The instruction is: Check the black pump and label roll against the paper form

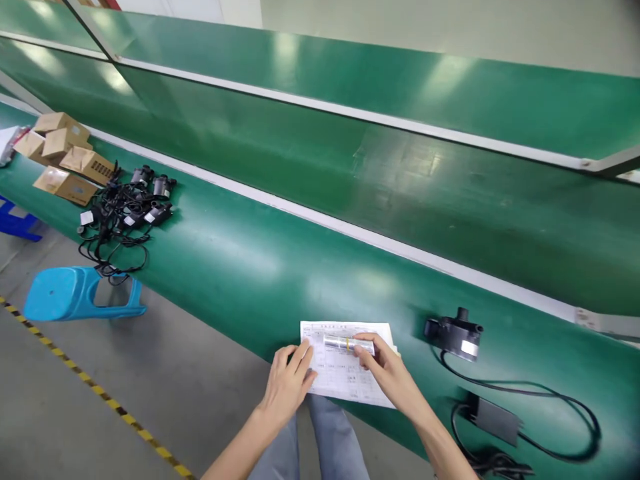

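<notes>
A white printed sheet of paper (345,373) lies at the near edge of the green bench (240,267). My left hand (290,383) rests on the sheet's left edge with fingers stretched out flat. My right hand (387,373) pinches the right end of a small clear plastic bag (345,344) with a yellow mark, which lies across the top of the sheet. To the right of the sheet sits a black pump (454,333) with a cable running to a black power adapter (493,419).
Far left on the bench lie several black pumps with tangled cables (125,213) and several small cardboard boxes (65,157). A blue plastic stool (75,293) stands on the grey floor, beside a yellow-black floor line (100,393). A green conveyor belt (350,173) runs behind.
</notes>
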The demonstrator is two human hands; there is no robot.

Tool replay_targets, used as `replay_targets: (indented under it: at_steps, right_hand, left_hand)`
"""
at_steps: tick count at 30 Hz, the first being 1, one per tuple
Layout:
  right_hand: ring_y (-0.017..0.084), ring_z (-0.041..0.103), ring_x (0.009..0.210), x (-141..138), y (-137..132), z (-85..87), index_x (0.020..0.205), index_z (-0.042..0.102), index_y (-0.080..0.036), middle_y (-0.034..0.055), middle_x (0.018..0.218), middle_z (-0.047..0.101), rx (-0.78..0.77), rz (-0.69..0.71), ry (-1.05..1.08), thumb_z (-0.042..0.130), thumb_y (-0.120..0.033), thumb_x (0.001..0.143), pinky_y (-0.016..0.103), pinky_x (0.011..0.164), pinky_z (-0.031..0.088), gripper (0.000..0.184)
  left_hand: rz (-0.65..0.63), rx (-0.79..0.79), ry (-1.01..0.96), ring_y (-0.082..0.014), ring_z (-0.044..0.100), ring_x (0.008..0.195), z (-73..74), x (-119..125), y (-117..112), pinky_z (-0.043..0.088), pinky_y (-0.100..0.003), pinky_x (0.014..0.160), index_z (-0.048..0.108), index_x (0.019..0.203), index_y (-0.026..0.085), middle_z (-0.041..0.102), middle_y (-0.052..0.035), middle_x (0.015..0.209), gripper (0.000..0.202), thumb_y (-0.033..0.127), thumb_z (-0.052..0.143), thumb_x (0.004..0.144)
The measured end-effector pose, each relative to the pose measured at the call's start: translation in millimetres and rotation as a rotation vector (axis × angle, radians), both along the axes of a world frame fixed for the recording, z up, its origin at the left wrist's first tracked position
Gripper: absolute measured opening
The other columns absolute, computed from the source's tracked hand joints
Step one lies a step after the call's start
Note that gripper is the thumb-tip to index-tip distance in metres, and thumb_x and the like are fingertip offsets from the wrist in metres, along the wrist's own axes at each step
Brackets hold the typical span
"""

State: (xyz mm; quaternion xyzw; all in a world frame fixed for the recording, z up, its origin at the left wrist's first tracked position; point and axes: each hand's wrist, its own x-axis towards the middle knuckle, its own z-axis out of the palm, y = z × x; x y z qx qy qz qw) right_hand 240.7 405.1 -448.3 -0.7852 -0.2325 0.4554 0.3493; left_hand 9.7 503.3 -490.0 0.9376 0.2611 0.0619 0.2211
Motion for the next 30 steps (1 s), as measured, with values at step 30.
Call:
replay_targets:
  at_steps: [30]
  right_hand:
    - [0.021, 0.063, 0.068, 24.1, -8.1, -61.1, 0.119, 0.059, -0.024, -0.0008, 0.068, 0.068, -0.110, 0.009, 0.129, 0.054, -0.067, 0.089, 0.035, 0.071, 0.051, 0.052]
  left_hand:
    - [-0.040, 0.169, -0.159, -0.0232, 0.057, 0.104, -49.9, 26.3, 12.4, 0.044, -0.038, 0.091, 0.066, 0.117, 0.016, 0.073, -0.0076, 0.131, 0.025, 0.029, 0.051, 0.101]
